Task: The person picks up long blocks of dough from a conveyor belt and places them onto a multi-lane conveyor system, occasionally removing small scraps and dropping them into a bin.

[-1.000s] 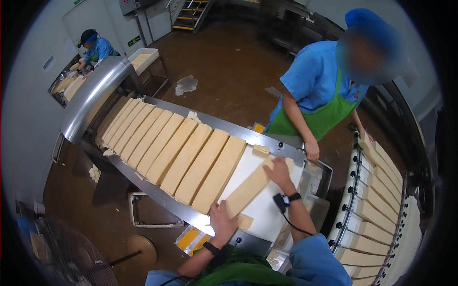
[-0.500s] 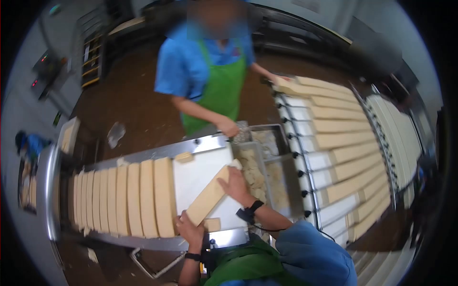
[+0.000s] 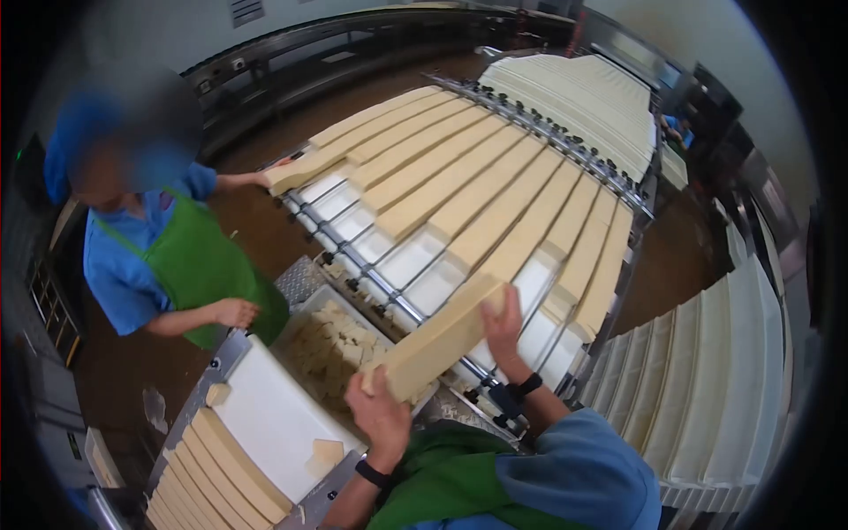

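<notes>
I hold a long, pale, dough-like slab [image 3: 433, 343] in both hands, tilted over the near edge of a slatted conveyor [image 3: 420, 269]. My left hand [image 3: 380, 413] grips its lower left end, and my right hand [image 3: 503, 334] grips its upper right end, thumb and fingers around the sides. Below the slab, a grey bin [image 3: 367, 322] holds many pale offcuts. Similar long slabs [image 3: 459, 177] lie in lanes on the conveyor, divided by thin metal bars. At lower left, more slabs [image 3: 225, 464] stand side by side on a white belt [image 3: 274, 415] with a small cut piece [image 3: 327, 455].
Across the bin stands a co-worker in a green apron [image 3: 208, 265], one hand at a slab's end on the conveyor, the other hand [image 3: 234, 314] near the belt's corner. Ribbed white trays [image 3: 698, 380] are at the right. A metal rail [image 3: 548, 132] crosses the conveyor's far side.
My view has turned right towards the conveyor. Both hands have lifted the slab off the white belt and carried it over the bin to the conveyor's edge.
</notes>
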The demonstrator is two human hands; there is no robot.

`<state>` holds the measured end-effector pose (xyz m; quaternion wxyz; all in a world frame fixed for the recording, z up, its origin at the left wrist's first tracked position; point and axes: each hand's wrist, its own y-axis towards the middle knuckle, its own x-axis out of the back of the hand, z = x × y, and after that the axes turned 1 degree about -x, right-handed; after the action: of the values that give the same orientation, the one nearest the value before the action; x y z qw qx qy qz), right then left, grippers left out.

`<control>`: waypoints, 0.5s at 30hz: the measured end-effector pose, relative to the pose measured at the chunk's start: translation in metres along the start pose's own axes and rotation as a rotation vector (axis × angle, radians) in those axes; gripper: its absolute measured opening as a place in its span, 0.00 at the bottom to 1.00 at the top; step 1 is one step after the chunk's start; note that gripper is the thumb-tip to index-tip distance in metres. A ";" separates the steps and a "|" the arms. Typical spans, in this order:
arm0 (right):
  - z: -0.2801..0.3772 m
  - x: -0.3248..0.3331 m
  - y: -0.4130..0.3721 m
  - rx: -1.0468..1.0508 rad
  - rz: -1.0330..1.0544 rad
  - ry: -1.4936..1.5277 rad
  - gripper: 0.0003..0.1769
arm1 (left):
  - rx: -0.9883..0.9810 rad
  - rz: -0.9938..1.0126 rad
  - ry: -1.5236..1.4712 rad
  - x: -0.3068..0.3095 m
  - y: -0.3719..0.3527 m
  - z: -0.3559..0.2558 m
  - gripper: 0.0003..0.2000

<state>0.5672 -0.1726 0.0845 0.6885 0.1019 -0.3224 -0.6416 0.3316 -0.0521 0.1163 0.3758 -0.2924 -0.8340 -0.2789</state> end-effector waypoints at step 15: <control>-0.115 0.077 0.114 -0.127 0.417 -1.126 0.35 | -0.227 0.383 -0.306 -0.146 0.050 -0.133 0.33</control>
<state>0.7241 -0.2595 0.0835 0.5279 -0.3602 -0.6117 -0.4662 0.5078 -0.1495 0.0883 0.2563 -0.5238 -0.7739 -0.2471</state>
